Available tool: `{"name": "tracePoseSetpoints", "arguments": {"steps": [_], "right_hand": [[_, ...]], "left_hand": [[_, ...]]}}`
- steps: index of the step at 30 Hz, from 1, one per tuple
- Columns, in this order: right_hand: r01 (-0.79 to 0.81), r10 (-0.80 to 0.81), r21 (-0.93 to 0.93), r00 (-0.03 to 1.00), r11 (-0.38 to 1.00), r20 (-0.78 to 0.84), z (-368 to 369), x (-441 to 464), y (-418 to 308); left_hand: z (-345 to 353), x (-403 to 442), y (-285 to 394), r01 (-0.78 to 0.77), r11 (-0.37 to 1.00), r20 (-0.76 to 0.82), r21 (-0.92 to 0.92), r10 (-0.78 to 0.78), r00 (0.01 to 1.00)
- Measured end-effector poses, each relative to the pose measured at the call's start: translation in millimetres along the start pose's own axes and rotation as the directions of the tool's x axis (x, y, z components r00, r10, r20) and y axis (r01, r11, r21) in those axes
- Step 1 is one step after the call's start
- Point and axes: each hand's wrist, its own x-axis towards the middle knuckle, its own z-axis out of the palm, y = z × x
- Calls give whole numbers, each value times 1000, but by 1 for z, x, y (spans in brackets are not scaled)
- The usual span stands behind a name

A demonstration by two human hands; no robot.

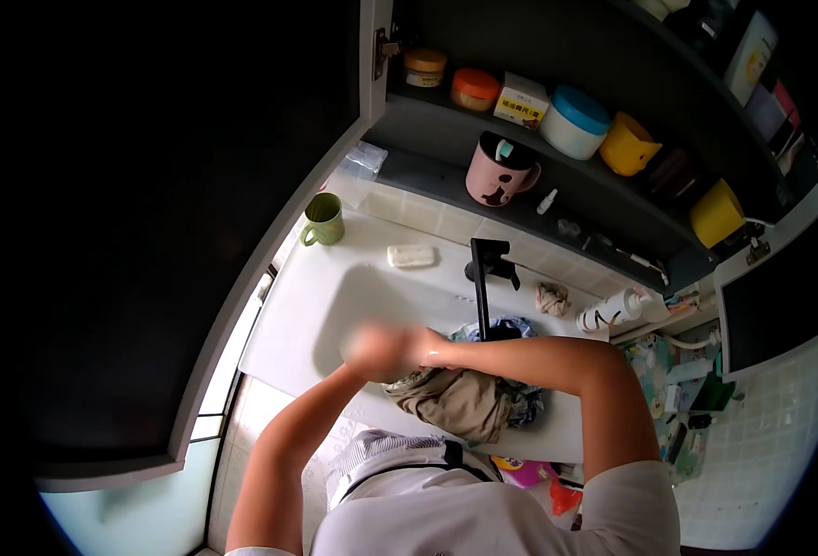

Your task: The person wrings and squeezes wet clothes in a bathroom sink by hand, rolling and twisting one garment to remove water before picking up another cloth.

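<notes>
My left hand (370, 352) and my right hand (424, 348) meet above the white sink basin (346, 306). A blur covers the left hand and part of the right, so their fingers and anything between them cannot be made out. Right beside the hands, a bunched khaki garment (460, 403) lies over the basin's front edge, partly under my right forearm. Blue patterned cloth (517, 326) shows behind that forearm. The black faucet (481, 292) reaches over the basin toward the cloth.
A bar of soap (412, 256), green mug (323, 222), crumpled cloth (551, 298) and white bottle (613, 310) stand or lie around the sink. Above, an open cabinet holds a pink mug (496, 178) and several jars. Its door (279, 213) hangs open at left.
</notes>
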Motion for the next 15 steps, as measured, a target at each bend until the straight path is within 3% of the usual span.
{"name": "tracePoseSetpoints", "arguments": {"steps": [2,7,10,11,13,14,15], "right_hand": [[-188,154,284,979,940,135,3,-9,-4],[-188,95,418,968,889,233,-22,-43,-36],[-209,119,449,968,869,219,-38,-69,-57],[-219,139,445,969,868,206,-40,-74,-58],[-182,130,588,983,788,131,-40,-73,-51],[-155,128,653,988,741,88,-42,-74,-50],[-163,145,660,986,734,82,-47,-77,-49]], "left_hand": [[4,-4,1,-3,1000,43,-13,4,999],[-55,-4,54,277,960,81,-46,-273,959],[-102,-29,68,71,881,-327,-468,-247,912],[-83,-43,42,-10,766,-253,-643,-199,947],[-89,-65,24,127,300,78,-946,-169,982],[-90,-70,22,227,33,223,-973,-84,971],[-79,-70,22,125,221,104,-967,-104,989]]}}
